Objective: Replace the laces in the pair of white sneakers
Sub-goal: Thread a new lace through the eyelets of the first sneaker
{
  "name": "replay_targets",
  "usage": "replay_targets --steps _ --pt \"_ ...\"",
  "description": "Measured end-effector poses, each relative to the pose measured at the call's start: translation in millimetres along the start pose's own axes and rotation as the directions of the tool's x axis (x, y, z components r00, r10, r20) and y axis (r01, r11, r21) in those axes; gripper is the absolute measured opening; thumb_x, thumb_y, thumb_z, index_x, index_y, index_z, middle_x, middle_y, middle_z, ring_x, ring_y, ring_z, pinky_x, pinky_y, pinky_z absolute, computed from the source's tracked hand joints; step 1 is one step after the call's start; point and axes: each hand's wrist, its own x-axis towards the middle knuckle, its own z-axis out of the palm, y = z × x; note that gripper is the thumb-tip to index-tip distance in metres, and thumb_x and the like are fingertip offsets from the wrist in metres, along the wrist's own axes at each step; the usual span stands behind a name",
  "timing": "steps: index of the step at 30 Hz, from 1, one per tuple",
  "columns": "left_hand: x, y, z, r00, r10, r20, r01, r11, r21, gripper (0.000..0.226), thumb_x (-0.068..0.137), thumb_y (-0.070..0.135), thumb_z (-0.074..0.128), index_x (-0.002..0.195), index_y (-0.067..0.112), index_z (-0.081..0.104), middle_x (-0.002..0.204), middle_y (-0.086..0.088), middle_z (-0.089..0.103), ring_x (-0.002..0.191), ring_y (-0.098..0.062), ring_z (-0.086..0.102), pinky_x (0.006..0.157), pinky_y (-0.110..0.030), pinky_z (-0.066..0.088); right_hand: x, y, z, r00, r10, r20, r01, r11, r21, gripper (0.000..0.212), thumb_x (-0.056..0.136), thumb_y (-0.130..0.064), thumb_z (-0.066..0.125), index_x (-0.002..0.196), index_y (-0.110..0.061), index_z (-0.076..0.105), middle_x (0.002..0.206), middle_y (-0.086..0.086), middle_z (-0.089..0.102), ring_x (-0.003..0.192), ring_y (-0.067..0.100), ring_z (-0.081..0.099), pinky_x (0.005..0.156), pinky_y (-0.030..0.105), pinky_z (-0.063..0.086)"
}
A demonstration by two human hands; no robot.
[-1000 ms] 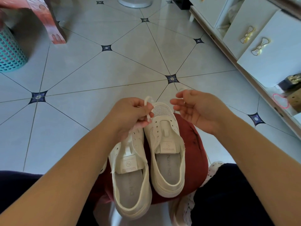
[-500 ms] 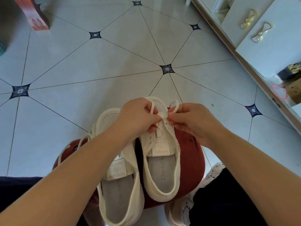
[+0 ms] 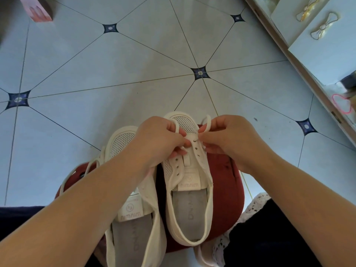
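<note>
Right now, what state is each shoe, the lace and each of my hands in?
Right sneaker, laced across the front eyelets only, others empty.
Left sneaker, on the cushion, eyelets hidden.
Lace, both ends held up.
Left hand, pinches one lace end.
Right hand, pinches the other end.

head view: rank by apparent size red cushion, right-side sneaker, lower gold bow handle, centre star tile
red cushion
right-side sneaker
lower gold bow handle and centre star tile: look alike, unranked

Soft even daylight, wide-angle warp, edges blurry.
</note>
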Motion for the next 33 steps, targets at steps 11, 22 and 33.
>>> replay_targets --steps 11,22,33 --pt "-9.0 -5.7 5.4 0.985 -0.169 0.043 0.169 0.862 -0.478 0.014 0.082 -0.011 0.054 0.084 0.003 0.059 0.072 -0.012 0.072 0.066 -0.017 0.07 0.056 -0.021 0.056 2.8 -4.3 -3.4 0.981 -0.195 0.013 0.19 0.937 -0.293 0.011 0.07 -0.007 0.069 0.072 -0.017 0.069 0.058 -0.023 0.063 0.064 0.002 0.062 0.074 0.033 0.056" --pt "-15.1 -5.4 11.2 0.993 -0.114 0.029 0.113 0.844 -0.524 0.014 0.084 -0.008 0.055 0.084 0.004 0.062 0.074 -0.009 0.072 0.07 -0.015 0.071 0.053 -0.016 0.054 -1.0 7.2 -4.5 0.998 -0.062 0.018 0.062 0.997 -0.051 0.013 0.07 -0.008 0.077 0.07 -0.019 0.071 0.068 0.001 0.07 0.067 0.016 0.067 0.071 0.029 0.058" --pt "-20.1 -11.8 9.7 1.0 -0.025 0.006 0.026 0.927 -0.373 0.022 0.087 -0.005 0.052 0.079 0.012 0.062 0.072 0.002 0.072 0.064 -0.004 0.067 0.051 -0.013 0.051 -17.5 -8.7 -0.4 0.972 -0.114 0.205 0.195 0.879 -0.435 0.038 0.063 -0.04 0.072 0.088 -0.011 0.071 0.088 0.012 0.069 0.085 0.024 0.064 0.08 0.038 0.052"
